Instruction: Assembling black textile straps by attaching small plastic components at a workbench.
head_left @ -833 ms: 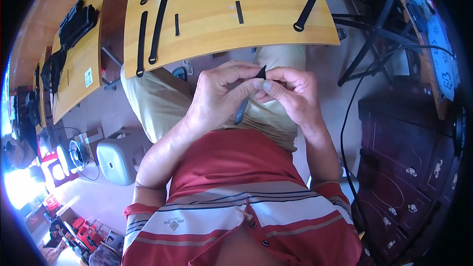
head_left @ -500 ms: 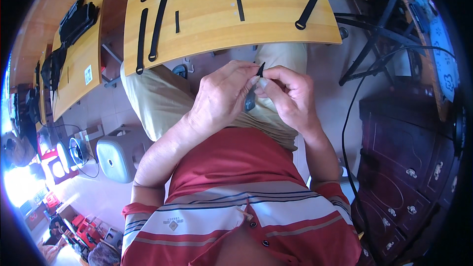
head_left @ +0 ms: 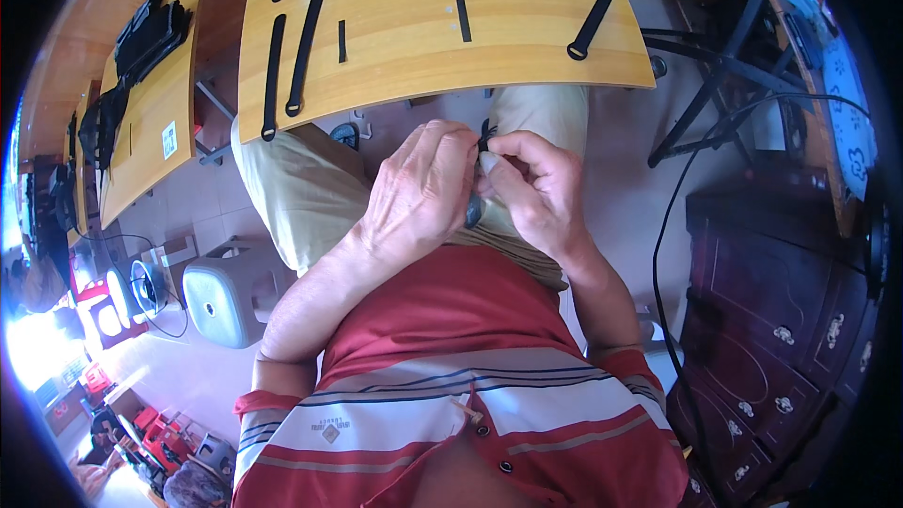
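Note:
In front of my lap, just off the near edge of the wooden table (head_left: 404,75), both hands meet. My left hand (head_left: 419,183) is closed with its fingertips pinching a thin black strap (head_left: 486,137). Thumb and forefinger of my right hand (head_left: 538,190) pinch the same strap from the other side. Its upper end sticks out past the fingertips; the rest is mostly hidden by them. A dark bluish piece (head_left: 473,212) shows under the hands, and I cannot tell whether it belongs to the strap. On the table lie several black cable straps (head_left: 305,52) with end loops.
Two short black strips (head_left: 342,41) lie among the straps. A second table (head_left: 155,146) at left bears a black pile (head_left: 150,38). A grey stool (head_left: 214,301) stands at lower left. A dark cabinet (head_left: 762,320) and a hanging black cable (head_left: 663,226) are at right.
The strap's upper end, a plain point before, now looks bent or doubled. My left hand has turned slightly, its fingers covering more of the strap, and my right hand has shifted a little left.

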`<control>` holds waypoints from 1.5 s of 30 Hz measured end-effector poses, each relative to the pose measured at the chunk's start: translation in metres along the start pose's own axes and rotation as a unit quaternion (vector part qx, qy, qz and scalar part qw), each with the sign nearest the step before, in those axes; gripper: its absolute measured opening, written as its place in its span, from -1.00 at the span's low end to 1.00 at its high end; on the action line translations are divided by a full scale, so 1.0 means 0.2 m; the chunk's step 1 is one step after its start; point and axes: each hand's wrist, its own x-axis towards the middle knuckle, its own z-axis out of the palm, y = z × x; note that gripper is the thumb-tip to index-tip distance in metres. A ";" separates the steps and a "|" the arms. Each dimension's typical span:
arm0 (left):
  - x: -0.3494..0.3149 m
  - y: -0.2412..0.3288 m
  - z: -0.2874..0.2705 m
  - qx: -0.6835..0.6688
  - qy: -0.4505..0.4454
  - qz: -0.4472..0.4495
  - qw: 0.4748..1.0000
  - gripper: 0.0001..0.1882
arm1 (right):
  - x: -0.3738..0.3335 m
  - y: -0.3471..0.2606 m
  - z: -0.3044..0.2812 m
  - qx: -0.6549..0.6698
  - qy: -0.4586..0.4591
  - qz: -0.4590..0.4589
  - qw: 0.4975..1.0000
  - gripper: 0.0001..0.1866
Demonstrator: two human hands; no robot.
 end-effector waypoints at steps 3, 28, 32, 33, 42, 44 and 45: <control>0.00 0.01 -0.05 -0.060 -0.005 -0.034 0.998 -0.83 | 0.01 -0.03 -0.02 0.136 -0.038 0.083 0.987 -0.91; -0.04 0.04 -0.11 -0.220 0.016 -0.141 0.965 -0.95 | 0.02 -0.03 -0.03 0.202 -0.165 0.017 0.965 -0.92; -0.08 0.04 -0.07 -0.384 0.063 -0.244 0.888 -0.93 | 0.03 -0.04 -0.01 0.275 -0.171 0.015 0.946 -0.92; -0.07 0.04 -0.07 -0.393 0.077 -0.253 0.881 -0.92 | 0.02 -0.04 0.01 0.269 -0.150 0.012 0.951 -0.92; -0.06 0.06 -0.08 -0.266 0.106 -0.201 0.937 -0.95 | 0.00 -0.03 0.16 0.120 -0.013 -0.056 0.991 -0.82; -0.07 0.06 -0.08 -0.246 0.111 -0.195 0.943 -0.96 | 0.00 -0.03 0.18 0.094 0.014 -0.065 0.993 -0.82; -0.07 0.05 -0.08 -0.223 0.119 -0.189 0.949 -0.96 | 0.00 -0.03 0.18 0.071 0.039 -0.075 0.994 -0.83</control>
